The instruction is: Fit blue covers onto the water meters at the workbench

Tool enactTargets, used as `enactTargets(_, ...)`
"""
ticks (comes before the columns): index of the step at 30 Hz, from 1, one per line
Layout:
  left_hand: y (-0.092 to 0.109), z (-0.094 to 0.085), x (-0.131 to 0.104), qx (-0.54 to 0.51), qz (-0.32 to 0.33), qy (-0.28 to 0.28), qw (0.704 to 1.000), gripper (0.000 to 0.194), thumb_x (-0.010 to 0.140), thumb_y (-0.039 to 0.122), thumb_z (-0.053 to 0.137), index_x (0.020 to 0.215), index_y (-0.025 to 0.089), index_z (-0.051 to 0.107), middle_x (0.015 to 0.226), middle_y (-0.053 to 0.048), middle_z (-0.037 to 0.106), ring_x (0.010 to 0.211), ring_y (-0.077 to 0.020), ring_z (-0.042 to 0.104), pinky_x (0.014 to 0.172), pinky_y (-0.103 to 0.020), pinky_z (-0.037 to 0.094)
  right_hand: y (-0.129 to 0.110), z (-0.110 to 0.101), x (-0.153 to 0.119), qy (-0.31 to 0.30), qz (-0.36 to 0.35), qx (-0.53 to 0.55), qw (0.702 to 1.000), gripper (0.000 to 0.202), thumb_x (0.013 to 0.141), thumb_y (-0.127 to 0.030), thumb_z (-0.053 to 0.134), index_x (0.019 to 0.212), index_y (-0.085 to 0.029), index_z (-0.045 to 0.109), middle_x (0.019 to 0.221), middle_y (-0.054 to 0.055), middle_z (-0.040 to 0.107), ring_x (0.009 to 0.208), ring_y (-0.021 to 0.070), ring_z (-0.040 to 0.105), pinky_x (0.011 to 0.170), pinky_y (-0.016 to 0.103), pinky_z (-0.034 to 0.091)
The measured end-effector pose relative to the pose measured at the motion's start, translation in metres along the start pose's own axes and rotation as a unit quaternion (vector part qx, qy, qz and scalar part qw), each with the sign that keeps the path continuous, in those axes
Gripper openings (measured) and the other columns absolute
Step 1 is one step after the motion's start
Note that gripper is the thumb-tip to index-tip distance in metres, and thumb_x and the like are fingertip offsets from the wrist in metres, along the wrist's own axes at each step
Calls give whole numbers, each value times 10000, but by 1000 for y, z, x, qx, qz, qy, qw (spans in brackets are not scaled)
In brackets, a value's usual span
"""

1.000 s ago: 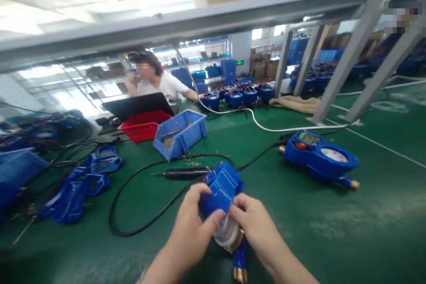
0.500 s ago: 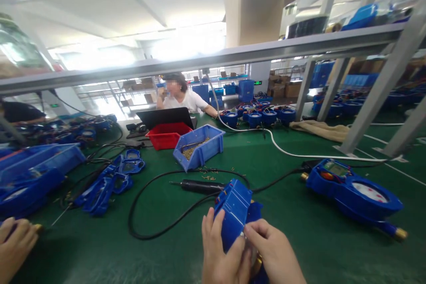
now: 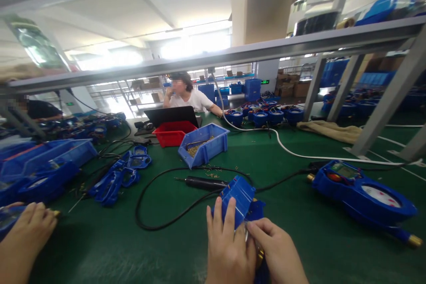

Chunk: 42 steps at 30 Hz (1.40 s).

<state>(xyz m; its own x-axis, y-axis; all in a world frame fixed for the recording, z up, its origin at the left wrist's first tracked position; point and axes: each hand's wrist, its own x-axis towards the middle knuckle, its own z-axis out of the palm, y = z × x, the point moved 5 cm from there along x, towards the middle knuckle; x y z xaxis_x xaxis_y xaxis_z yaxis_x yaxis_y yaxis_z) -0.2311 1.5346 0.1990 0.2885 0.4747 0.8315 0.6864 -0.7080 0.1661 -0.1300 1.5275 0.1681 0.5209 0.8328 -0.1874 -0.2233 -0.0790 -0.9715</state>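
Note:
A blue water meter point(image 3: 240, 200) stands on the green table point(image 3: 166, 248) at the bottom centre, its lid raised. My left hand point(image 3: 227, 248) wraps the meter's left side, fingers up against the lid. My right hand point(image 3: 278, 253) grips its right side near the brass fitting. The lower part of the meter is hidden by both hands. A black electric screwdriver point(image 3: 203, 182) lies just beyond it, its cable looping to the left.
A second blue meter point(image 3: 362, 193) lies at right. A blue bin of screws point(image 3: 203, 143) and a red bin point(image 3: 173, 132) sit farther back. Blue covers point(image 3: 116, 177) lie at left. A co-worker's hand point(image 3: 25, 235) is at bottom left; another person sits behind a laptop point(image 3: 172, 115).
The camera has tilted upward, so the meter and my hands sit lower in view. A co-worker's hand has come into view at the bottom left. Both my hands stay on the meter.

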Motion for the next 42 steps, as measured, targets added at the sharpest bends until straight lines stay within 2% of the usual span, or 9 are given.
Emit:
enactTargets(6,3,1,13,5,-18,0,1000,238,814,122,444,664,161,623,1175,-85,624,1174,-377,463,938,-621,309,-4,-3,5,-18,-66,-104,992,252,657,-409,605,574,-174,646,648,41,633,632,188,555,627,273,425)
enactTargets(11,8,-4,23,37,12,-56,998,184,786,143,520,644,142,637,1145,-103,641,1100,-404,522,860,-593,403,-29,-13,1,-32,-206,-242,948,261,776,-364,510,677,-192,679,736,49,622,689,192,588,680,287,478)
enactTargets(16,9,-6,24,54,35,-47,997,201,799,148,504,659,153,649,1142,-81,646,1112,-396,515,873,-577,404,-54,-7,7,-68,-415,-395,817,496,791,-105,399,1260,-219,513,1328,107,462,1220,252,438,1002,442,400)
enactTargets(19,7,-5,23,41,41,-26,998,225,840,171,467,742,163,669,1150,-79,641,1133,-372,505,912,-558,377,-58,12,12,-147,-467,-483,726,578,807,-49,369,1325,-298,432,1459,71,300,1349,281,242,1035,512,341)
enactTargets(21,6,-4,22,28,42,-21,998,236,859,172,445,807,159,675,1161,-89,633,1165,-353,483,950,-537,346,-57,22,17,-176,-457,-521,699,558,806,-48,404,1314,-275,452,1435,85,348,1343,296,249,1035,507,346)
enactTargets(25,4,-8,18,-2,34,3,999,228,858,143,450,800,155,669,1171,-97,620,1193,-309,453,1036,-530,228,-58,32,22,-169,-436,-534,705,456,806,-55,432,1230,-191,535,1279,112,519,1227,278,424,1021,466,380)
enactTargets(29,-2,-16,10,11,-25,56,998,216,822,180,527,650,173,657,963,-130,635,982,-293,496,881,-481,319,-58,30,24,-125,-443,-494,738,427,742,-33,447,1142,-119,569,1194,148,551,1173,308,454,977,475,422)
enactTargets(35,-19,-5,1,-86,-121,-23,989,290,832,191,507,557,163,595,537,-34,514,563,-157,443,588,-309,305,-50,26,28,-41,-454,-388,801,443,680,-27,368,1085,-79,540,1137,171,580,1164,306,460,983,505,397)
enactTargets(42,-49,2,-12,-218,-370,-48,902,228,766,234,573,551,159,556,541,6,524,532,-132,463,539,-246,330,-39,31,24,33,-416,-334,845,438,680,-74,395,1100,-92,521,1123,158,575,1158,293,447,993,484,365)
